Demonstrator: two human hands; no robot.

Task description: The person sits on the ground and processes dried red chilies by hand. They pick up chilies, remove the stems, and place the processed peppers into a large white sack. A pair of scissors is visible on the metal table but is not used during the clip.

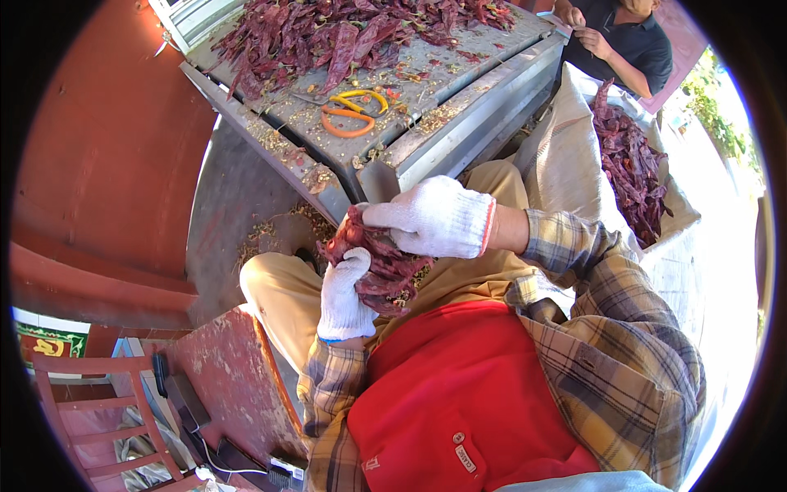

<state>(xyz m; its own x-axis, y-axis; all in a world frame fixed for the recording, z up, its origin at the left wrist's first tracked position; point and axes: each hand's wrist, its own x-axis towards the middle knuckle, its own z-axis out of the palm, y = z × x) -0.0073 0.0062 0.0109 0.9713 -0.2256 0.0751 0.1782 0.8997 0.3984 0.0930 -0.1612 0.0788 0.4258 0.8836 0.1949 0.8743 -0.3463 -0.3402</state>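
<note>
My left hand [346,294], in a white knit glove, holds a bunch of dried red chili peppers [393,277] above my lap. The fingers of my right hand [430,218], gloved in white with an orange-red cuff edge, pinch the upper end of that bunch. The glove hides part of what lies between those fingertips. Beyond my hands, scissors [350,114] with one yellow and one orange handle lie on a grey metal table [424,92]. A large heap of dried chili peppers [344,43] covers the table's far part.
Seeds and pepper scraps [276,138] litter the table near its edges. To my right stands a woven sack [559,141] with dried peppers [633,172] inside. A person [627,43] sits beyond it, hands together. A worn red board [227,369] and a chair frame [101,403] are at lower left.
</note>
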